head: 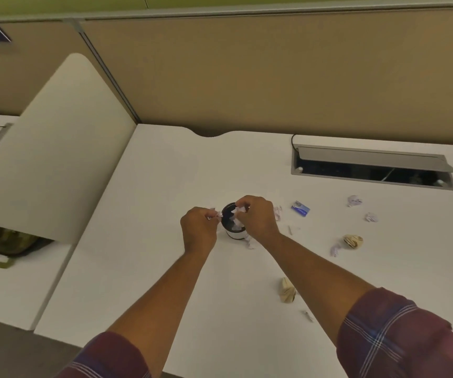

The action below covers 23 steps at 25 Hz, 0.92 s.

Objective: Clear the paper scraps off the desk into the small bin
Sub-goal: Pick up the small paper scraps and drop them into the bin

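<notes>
Plaid sleeves (pixel 400 336) nearest, left hand (pixel 198 227) pinching a paper scrap (pixel 216 214), right hand (pixel 258 215) gripping crumpled paper (pixel 240 211) over the small bin (pixel 233 222), more scraps (pixel 371 217) scattered right on the white worktop (pixel 165 186).

Small bin (pixel 233 231): round, dark inside, white outer wall, upright mid-desk, white paper already showing in it. One scrap (pixel 215 214) at its left rim, pinched in fingers; another (pixel 240 209) over the opening. Crumpled white scrap (pixel 250 242) on the desk (pixel 165 173) touching the bin's base at right. Further right, well apart: two pale lilac wads (pixel 354 200) (pixel 371 217), a tan ball (pixel 353 241) with a lilac scrap (pixel 335 249) just beside it. Nearer: tan wad (pixel 286 290), tiny shred (pixel 307 315).
</notes>
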Each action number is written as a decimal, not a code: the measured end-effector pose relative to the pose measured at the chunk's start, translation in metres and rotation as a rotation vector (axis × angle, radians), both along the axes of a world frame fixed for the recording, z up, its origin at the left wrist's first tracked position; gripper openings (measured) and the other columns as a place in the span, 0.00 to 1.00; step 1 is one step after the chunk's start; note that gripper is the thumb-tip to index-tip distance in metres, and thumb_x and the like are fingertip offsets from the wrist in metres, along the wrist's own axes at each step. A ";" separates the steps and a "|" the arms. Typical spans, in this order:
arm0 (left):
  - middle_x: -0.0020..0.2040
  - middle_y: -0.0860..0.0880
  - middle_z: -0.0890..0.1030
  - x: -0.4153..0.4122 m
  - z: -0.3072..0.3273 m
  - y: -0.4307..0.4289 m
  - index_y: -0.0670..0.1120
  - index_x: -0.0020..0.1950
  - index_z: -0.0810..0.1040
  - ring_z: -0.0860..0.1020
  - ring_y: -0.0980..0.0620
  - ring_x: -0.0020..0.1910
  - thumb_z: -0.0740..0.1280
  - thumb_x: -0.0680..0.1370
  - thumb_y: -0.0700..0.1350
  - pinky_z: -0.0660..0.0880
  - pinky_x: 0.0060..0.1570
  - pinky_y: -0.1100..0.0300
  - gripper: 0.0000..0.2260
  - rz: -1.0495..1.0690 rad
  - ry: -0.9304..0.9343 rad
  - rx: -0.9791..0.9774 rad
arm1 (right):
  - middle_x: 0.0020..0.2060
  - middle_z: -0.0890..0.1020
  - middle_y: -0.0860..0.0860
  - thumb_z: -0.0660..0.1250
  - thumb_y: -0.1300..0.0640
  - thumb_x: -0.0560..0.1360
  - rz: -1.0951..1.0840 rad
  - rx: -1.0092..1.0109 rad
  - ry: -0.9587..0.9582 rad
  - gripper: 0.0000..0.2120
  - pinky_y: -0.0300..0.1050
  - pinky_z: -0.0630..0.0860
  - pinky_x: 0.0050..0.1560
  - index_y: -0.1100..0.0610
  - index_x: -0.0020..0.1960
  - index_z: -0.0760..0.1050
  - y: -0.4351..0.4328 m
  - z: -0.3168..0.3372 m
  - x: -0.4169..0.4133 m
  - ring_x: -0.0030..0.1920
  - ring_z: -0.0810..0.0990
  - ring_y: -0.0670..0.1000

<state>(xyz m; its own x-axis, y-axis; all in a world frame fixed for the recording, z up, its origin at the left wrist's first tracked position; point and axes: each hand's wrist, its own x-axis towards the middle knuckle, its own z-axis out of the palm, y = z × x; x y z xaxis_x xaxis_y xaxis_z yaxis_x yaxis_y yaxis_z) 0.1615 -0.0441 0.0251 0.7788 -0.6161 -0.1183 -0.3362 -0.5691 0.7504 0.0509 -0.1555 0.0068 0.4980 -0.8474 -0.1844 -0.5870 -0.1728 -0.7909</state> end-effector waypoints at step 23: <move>0.54 0.42 0.79 -0.008 -0.029 -0.041 0.39 0.52 0.83 0.80 0.44 0.53 0.68 0.78 0.35 0.77 0.49 0.58 0.06 -0.449 -0.128 0.142 | 0.48 0.84 0.50 0.63 0.66 0.76 -0.243 -0.100 0.124 0.11 0.31 0.70 0.48 0.56 0.51 0.82 0.008 -0.017 -0.122 0.46 0.78 0.44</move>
<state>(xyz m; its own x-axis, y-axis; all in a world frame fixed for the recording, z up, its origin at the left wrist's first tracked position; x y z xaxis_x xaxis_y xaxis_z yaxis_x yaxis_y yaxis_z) 0.1536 -0.0856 -0.0043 0.4539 -0.8790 -0.1459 -0.6564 -0.4406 0.6124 -0.0707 -0.1471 -0.0104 0.2570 -0.9561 -0.1407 -0.7120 -0.0889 -0.6965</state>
